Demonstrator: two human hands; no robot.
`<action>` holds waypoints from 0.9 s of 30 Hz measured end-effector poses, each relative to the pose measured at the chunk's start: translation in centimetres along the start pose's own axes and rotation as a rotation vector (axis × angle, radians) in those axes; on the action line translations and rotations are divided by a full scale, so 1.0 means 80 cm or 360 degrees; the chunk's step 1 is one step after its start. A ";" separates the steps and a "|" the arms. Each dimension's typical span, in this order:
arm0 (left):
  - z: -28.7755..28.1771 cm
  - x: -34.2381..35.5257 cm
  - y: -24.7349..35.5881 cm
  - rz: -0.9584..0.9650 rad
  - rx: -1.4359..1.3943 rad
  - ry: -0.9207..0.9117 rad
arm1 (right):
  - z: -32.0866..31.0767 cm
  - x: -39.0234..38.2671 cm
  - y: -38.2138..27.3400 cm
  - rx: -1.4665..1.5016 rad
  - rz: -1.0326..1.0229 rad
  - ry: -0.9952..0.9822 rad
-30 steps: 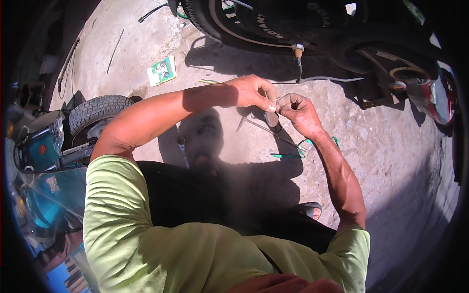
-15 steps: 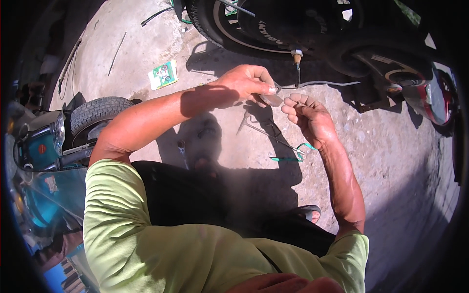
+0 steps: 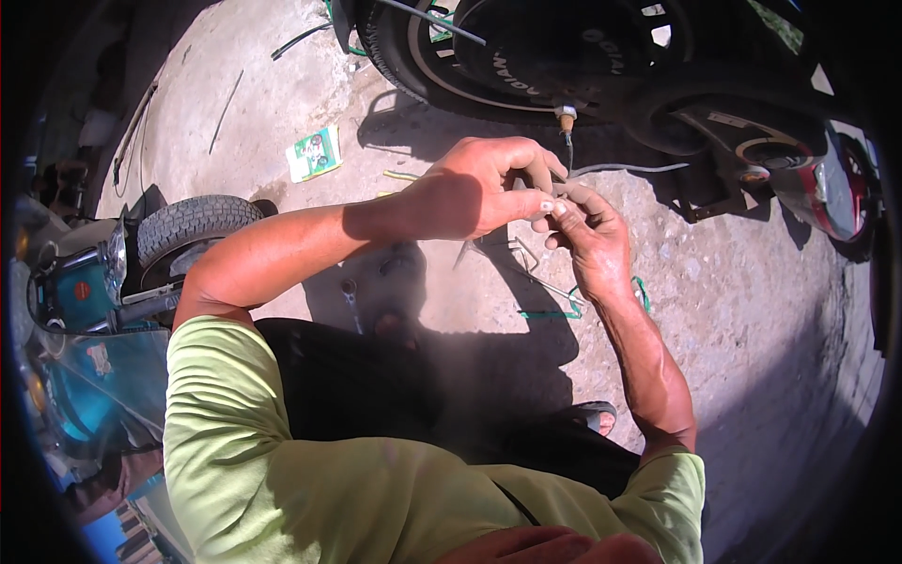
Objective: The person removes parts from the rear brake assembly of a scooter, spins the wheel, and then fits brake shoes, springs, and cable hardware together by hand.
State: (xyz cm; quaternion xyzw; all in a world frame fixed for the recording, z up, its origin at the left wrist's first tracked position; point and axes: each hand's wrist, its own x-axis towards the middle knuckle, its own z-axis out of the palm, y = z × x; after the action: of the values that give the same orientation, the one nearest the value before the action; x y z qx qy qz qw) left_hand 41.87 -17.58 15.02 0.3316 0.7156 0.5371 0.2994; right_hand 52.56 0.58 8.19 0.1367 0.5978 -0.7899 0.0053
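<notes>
Both of my hands meet in front of me above the concrete ground. My left hand (image 3: 489, 188) is closed in a pinch, with its thumb tip at the right hand's fingertips. It holds a small flat grey piece, now mostly hidden by the fingers. My right hand (image 3: 599, 246) is also pinched, thumb against fingers; what lies in its grip is too small to make out. Just beyond them, a brass-coloured fitting (image 3: 566, 119) with a thin cable sticks out of a black wheel (image 3: 536, 56). A grey cable (image 3: 629, 168) runs along the ground nearby.
Below my hands lie thin metal rods (image 3: 545, 279) and a green strip (image 3: 550, 314). A wrench (image 3: 351, 303) rests in my shadow. A printed card (image 3: 314, 154) lies further left. At left stands a teal vehicle (image 3: 85, 385) with a tyre (image 3: 193, 228); a red light (image 3: 853, 179) is at right.
My right hand has closed its fingers and come up against my left. My left hand has moved slightly right and down, covering the grey piece that showed before.
</notes>
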 end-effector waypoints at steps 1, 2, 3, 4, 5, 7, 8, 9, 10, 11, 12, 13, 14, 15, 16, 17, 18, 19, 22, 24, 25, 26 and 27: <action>0.000 0.001 0.003 -0.0016 -0.0013 -0.0043 | -0.006 0.003 0.005 0.0198 0.0080 -0.0024; 0.000 0.002 0.007 -0.0031 -0.0026 -0.0086 | -0.013 0.004 0.008 0.0395 0.0160 -0.0047; -0.004 0.002 0.010 0.0027 -0.0027 -0.0093 | -0.016 0.006 0.008 0.0437 0.0152 -0.0044; -0.007 0.001 0.012 0.0024 -0.0024 -0.0086 | -0.017 0.007 0.005 0.0439 0.0153 -0.0051; -0.010 0.000 0.013 0.0005 -0.0087 0.0017 | -0.018 0.006 -0.001 0.0414 0.0102 -0.0029; -0.020 0.001 0.018 -0.0082 -0.0205 0.0142 | -0.021 0.002 -0.018 0.0293 0.0006 0.0024; -0.024 0.005 0.008 -0.0028 -0.0366 0.0194 | -0.023 0.002 -0.023 0.0291 0.0003 0.0025; -0.027 0.005 0.001 -0.0096 -0.0477 0.0226 | -0.026 0.003 -0.026 0.0133 -0.0078 -0.0028; -0.030 0.005 -0.004 -0.0164 -0.0589 0.0259 | -0.026 0.002 -0.032 -0.0024 -0.0158 -0.0082; -0.030 0.007 -0.011 -0.0162 -0.0588 0.0259 | -0.023 -0.001 -0.039 -0.0098 -0.0159 -0.0067; -0.030 0.009 -0.017 -0.0323 -0.0720 0.0311 | -0.024 0.000 -0.042 -0.0101 -0.0161 -0.0067; -0.031 0.011 -0.025 -0.0484 -0.0851 0.0362 | -0.027 0.001 -0.044 -0.0140 -0.0173 -0.0086; -0.032 0.013 -0.032 -0.0482 -0.0852 0.0363 | -0.030 0.002 -0.045 -0.0178 -0.0185 -0.0107; -0.034 0.014 -0.039 -0.0540 -0.0918 0.0220 | -0.034 0.004 -0.046 -0.0180 -0.0187 -0.0109; -0.035 0.015 -0.048 -0.0598 -0.0983 0.0078 | -0.039 0.006 -0.048 -0.0166 -0.0216 -0.0086; -0.035 0.016 -0.059 -0.0582 -0.1026 -0.0066 | -0.040 0.008 -0.049 -0.0152 -0.0246 -0.0065; -0.032 0.017 -0.056 -0.0584 -0.1028 -0.0066 | -0.039 0.010 -0.053 -0.0068 -0.0211 -0.0013; -0.030 0.018 -0.052 -0.0592 -0.1118 -0.0177 | -0.037 0.014 -0.056 0.0057 -0.0188 -0.0002; -0.016 0.029 -0.029 -0.0638 -0.1140 -0.0240 | -0.033 0.028 -0.063 0.0235 -0.0125 0.0015; -0.015 0.040 -0.025 -0.0598 -0.1046 -0.0182 | -0.026 0.035 -0.063 0.0327 -0.0057 -0.0023; -0.015 0.042 -0.022 -0.0610 -0.1045 -0.0134 | -0.024 0.038 -0.062 0.0298 -0.0069 -0.0011; -0.016 0.043 -0.019 -0.0605 -0.1044 -0.0134 | -0.021 0.039 -0.063 0.0296 -0.0073 -0.0012; -0.017 0.042 -0.017 -0.0588 -0.1131 -0.0097 | -0.018 0.040 -0.064 0.0079 -0.0137 0.0090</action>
State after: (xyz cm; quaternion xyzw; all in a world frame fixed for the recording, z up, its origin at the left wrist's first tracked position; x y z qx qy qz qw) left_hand 38.57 -15.95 13.82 0.0890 0.5235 0.6782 0.5080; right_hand 48.90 3.93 11.97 0.1331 0.5833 -0.7998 -0.0489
